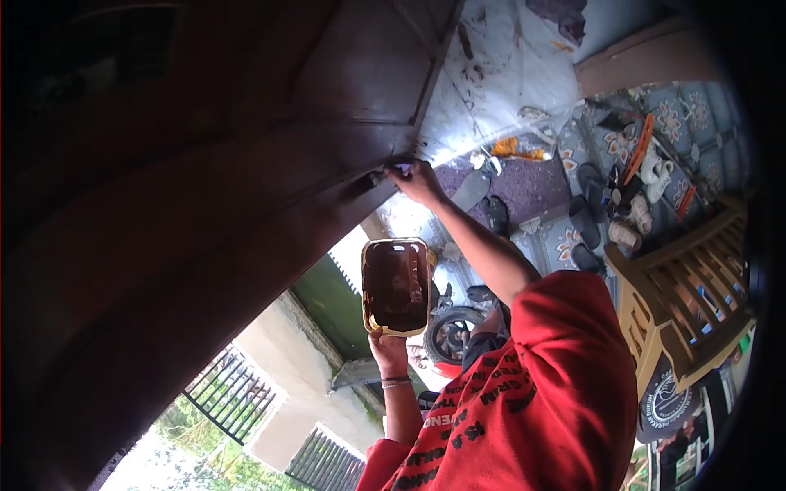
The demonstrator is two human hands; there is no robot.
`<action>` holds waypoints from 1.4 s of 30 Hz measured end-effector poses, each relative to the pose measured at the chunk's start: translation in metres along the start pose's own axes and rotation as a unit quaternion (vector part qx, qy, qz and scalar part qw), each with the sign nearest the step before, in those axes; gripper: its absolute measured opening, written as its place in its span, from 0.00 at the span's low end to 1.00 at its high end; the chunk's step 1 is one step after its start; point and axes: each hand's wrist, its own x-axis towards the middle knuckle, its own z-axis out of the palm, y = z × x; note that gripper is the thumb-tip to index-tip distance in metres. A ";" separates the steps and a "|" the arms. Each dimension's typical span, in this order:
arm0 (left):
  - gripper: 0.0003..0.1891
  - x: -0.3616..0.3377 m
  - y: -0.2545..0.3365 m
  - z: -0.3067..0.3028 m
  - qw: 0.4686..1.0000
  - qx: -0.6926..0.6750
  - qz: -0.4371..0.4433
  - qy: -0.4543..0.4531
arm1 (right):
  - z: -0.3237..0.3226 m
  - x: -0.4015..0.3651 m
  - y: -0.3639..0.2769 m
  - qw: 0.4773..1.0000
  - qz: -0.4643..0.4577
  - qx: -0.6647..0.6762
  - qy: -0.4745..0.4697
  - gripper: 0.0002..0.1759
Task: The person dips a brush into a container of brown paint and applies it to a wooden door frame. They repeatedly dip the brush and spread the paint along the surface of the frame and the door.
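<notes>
My left hand [389,353] grips the lower end of a rectangular paint container [396,286]. Dark brown paint coats its inside, and its rim is pale yellowish. Above it, my right hand [419,182] is closed round a paintbrush [366,185], its bristles against or very near the lower edge of a dark brown panelled surface [270,176]. Fingers and shadow partly hide the brush handle. The brown surface fills the upper left and looks glossy near the brush.
Plastic sheeting [483,82] lies beyond my right hand. A purple mat [536,192], scattered footwear [583,221] and a wooden chair [684,286] are on the right. A motorbike wheel [452,334] shows below my right arm. Railings [231,393] stand at lower left.
</notes>
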 end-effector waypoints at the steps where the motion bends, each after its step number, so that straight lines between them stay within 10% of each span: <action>1: 0.29 -0.007 0.003 0.002 1.000 -0.006 0.007 -0.011 | 0.011 -0.006 -0.006 0.997 0.065 0.028 -0.008 0.26; 10: 0.30 -0.055 0.023 -0.008 0.993 -0.020 0.053 -0.100 | -0.052 -0.125 -0.299 0.879 -0.141 0.395 -0.228 0.16; 15: 0.30 -0.059 0.029 -0.035 0.992 -0.043 0.066 -0.099 | -0.028 -0.103 -0.241 0.833 -0.030 0.485 -0.265 0.18; 25: 0.32 -0.068 0.033 -0.039 0.990 -0.025 0.100 -0.097 | -0.079 -0.093 0.015 0.922 0.219 0.313 0.062 0.11; 31: 0.31 -0.085 0.030 0.000 0.978 -0.088 0.124 -0.141 | -0.147 -0.154 -0.027 0.928 0.188 0.323 0.018 0.09; 42: 0.23 -0.094 0.029 0.041 0.958 0.004 0.277 -0.067 | -0.156 -0.235 -0.266 0.960 -0.167 0.089 -0.205 0.07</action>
